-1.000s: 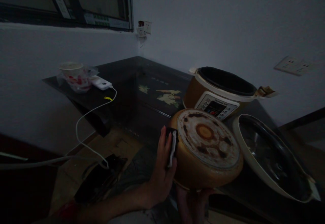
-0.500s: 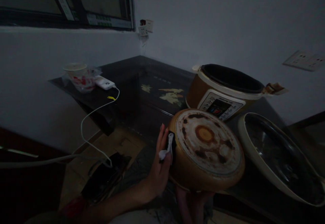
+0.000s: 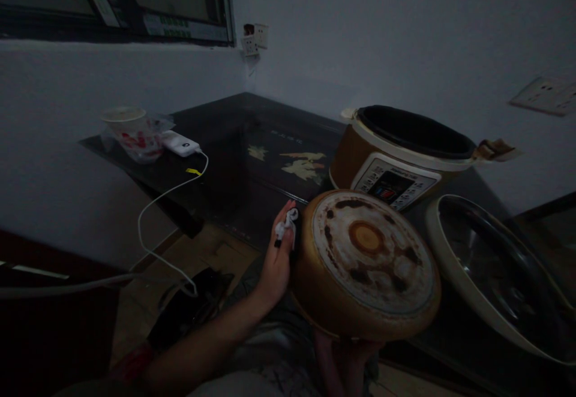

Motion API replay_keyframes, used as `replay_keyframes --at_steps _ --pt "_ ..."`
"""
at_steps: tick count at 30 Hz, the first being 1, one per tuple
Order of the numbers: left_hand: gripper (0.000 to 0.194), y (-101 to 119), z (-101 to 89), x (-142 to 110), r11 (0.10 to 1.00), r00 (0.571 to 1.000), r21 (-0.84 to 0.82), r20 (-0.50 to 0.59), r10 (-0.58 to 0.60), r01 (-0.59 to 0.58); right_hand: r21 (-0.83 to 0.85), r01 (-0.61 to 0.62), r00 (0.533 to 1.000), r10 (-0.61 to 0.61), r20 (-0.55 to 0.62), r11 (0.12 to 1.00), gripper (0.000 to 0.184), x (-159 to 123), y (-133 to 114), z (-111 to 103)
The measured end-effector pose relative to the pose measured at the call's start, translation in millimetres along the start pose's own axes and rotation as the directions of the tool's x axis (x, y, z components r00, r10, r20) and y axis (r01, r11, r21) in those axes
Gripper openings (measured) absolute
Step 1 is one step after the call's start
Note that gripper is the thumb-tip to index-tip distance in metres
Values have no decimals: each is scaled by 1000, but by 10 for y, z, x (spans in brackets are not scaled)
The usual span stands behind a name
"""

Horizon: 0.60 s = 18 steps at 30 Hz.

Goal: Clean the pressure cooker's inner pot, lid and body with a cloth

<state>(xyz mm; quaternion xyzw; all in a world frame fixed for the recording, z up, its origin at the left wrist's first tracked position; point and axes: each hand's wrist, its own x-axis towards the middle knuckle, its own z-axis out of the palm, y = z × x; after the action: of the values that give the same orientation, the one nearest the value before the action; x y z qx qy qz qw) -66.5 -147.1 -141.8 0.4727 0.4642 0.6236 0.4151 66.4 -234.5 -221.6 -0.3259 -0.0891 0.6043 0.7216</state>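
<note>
A golden-brown inner pot point(image 3: 360, 307) is tilted with its underside toward me. That underside is whitish with dark and rusty stains round a brown centre disc. My left hand point(image 3: 279, 259) holds a small black-and-white cloth point(image 3: 288, 226) between thumb and fingers, at the left side of the pot. From below, my right hand point(image 3: 344, 355) grips the pot near its lower edge; its fingers are mostly hidden. Behind the pot stands a brown and cream electric cooker point(image 3: 396, 163), uncovered, with a button panel on its front.
A cream-rimmed glass lid point(image 3: 490, 277) leans at the right. On the dark table point(image 3: 234, 139) stand a bagged paper cup point(image 3: 135, 136) and a white power bank point(image 3: 180, 144) with a cable point(image 3: 155, 208) hanging down. A black bag point(image 3: 184, 310) lies below.
My left hand has slid up along the pot's left side with the cloth. The pot is nearly where it was, and my right hand still supports it. The view has shifted slightly.
</note>
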Motion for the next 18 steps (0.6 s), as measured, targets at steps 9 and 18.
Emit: replay_keyframes --at_steps 9,18 --pt "56 -90 15 -409 999 999 18 7 36 -36 83 -139 979 149 -139 987 62 -73 -46 68" --pt "55 -219 -32 -503 834 904 371 35 426 -408 191 -133 991 137 -8 972 68 -126 -187 293"
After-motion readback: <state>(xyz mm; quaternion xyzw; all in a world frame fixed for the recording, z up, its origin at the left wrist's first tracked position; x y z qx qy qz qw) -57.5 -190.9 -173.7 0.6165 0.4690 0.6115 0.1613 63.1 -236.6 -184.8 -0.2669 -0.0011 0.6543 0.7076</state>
